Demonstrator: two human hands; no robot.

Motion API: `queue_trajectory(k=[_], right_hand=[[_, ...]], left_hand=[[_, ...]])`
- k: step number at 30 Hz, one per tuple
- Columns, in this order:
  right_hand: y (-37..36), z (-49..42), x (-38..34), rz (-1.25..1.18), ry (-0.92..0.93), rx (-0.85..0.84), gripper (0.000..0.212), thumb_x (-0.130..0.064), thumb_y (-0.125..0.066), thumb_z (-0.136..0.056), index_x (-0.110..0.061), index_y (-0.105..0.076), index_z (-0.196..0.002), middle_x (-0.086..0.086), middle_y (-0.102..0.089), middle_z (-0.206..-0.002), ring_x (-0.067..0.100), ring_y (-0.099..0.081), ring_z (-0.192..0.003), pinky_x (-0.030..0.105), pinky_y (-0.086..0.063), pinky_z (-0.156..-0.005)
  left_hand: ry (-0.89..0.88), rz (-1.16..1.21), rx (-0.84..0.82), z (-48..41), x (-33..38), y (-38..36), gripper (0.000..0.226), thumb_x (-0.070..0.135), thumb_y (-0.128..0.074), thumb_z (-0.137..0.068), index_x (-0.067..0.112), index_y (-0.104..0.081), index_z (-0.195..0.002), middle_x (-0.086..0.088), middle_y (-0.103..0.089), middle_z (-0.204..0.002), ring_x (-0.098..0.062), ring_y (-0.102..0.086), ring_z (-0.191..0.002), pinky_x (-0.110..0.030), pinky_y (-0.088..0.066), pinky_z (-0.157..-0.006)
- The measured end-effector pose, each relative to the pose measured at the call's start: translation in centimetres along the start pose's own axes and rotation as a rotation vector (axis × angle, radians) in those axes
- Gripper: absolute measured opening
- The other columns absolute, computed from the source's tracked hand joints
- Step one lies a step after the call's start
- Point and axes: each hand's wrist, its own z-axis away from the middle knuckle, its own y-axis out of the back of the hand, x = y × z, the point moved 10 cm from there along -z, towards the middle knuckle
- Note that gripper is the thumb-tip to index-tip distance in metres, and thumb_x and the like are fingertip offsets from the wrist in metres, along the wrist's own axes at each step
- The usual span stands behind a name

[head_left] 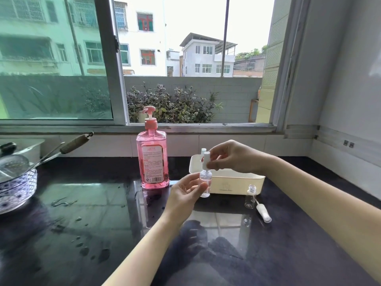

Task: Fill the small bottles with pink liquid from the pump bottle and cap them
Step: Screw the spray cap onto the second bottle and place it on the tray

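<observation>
Tall pink pump bottle upright; right of it a clear small bottle held upright, an uncapped one standing farther right.

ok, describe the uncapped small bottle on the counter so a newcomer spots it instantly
Start at the cream tray on the dark counter, right of the pink pump bottle. Just off its front right corner stands a small clear bottle, a loose spray cap lying beside it. Unlike the bottle in the hands, it is open and untouched.
</observation>
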Motion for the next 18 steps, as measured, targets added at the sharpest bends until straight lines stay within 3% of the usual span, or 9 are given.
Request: queue_trajectory(k=[6,10,14,18], right_hand=[[0.2,-0.3,-0.8,0.115,-0.034,-0.142,0.020,-0.022,-0.072,-0.081,-0.011,-0.072,-0.098,0.007,-0.069,-0.086,0.009,-0.056,-0.074,0.033,-0.046,-0.075],[0.4,-0.4,-2.1,0.215,-0.034,-0.211,0.021,-0.019,-0.074,-0.079,-0.019,-0.073,-0.100,-0.006,-0.073,-0.088,0.005,-0.061,-0.078,0.036,-0.052,-0.085],[0.4,-0.2,-3.4,0.332,-0.033,-0.295,0.023,-0.017,-0.073,-0.080,-0.029,-0.072,-0.100,-0.017,-0.071,-0.083,0.001,-0.061,-0.076,0.032,-0.052,-0.085],[0.2,-0.1,-3.8,0.398,-0.057,-0.344,0.021,-0.021,-0.071,-0.082,-0.027,-0.073,-0.101,-0.007,-0.074,-0.092,0.002,-0.063,-0.078,0.028,-0.052,-0.085]], left_hand=[[0.037,-0.009,-0.041,0.1,-0.2,0.0,0.054,0.033,-0.071,-0.067,0.014,-0.058,-0.115,0.005,-0.075,-0.094,-0.011,-0.068,-0.095,-0.016,-0.050,-0.079],[0.070,0.004,-0.083,0.1,-0.4,-0.3,0.070,0.044,-0.076,-0.062,0.010,-0.057,-0.120,-0.008,-0.071,-0.108,-0.022,-0.063,-0.108,-0.037,-0.045,-0.099],[0.107,0.044,-0.158,0.2,-0.7,-0.9,0.070,0.044,-0.077,-0.063,0.010,-0.057,-0.121,-0.011,-0.069,-0.111,-0.027,-0.063,-0.107,-0.033,-0.050,-0.093],[0.089,0.029,-0.165,0.3,-0.5,-1.0,0.053,0.033,-0.071,-0.070,0.012,-0.060,-0.117,-0.012,-0.070,-0.109,-0.026,-0.064,-0.105,-0.028,-0.051,-0.090]])
